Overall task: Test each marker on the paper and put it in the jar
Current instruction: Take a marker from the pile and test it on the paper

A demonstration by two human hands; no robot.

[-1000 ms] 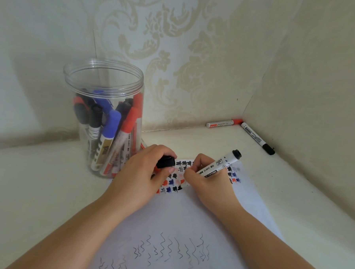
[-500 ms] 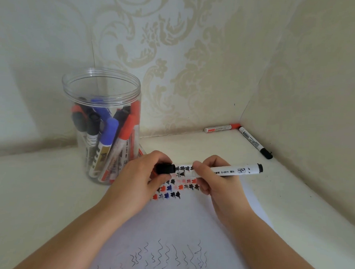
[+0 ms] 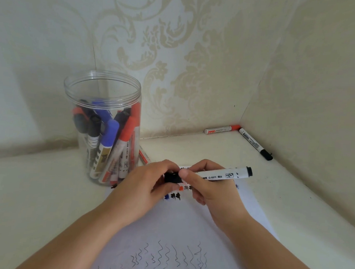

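1. Two hands meet over the paper (image 3: 174, 222), just nearer than its rows of coloured test marks; thin squiggles sit at the paper's near end.
2. Left hand (image 3: 142, 191) pinches the black cap (image 3: 172, 178); right hand (image 3: 208, 185) has its fingers (image 3: 186, 173) curled round the white marker (image 3: 221, 174), its barrel level above the paper.
3. Cap and marker tip are touching or nearly so; I judge the capping step is in hand. Next calls for pressing the cap home, then carrying the marker left to the jar (image 3: 103, 128).
4. Beyond the paper's left corner stands that clear jar, already holding many markers.
5. Farthest, right of the paper, a red-capped marker (image 3: 222, 129) and a black-capped marker (image 3: 255, 143) wait on the bench (image 3: 192, 147).
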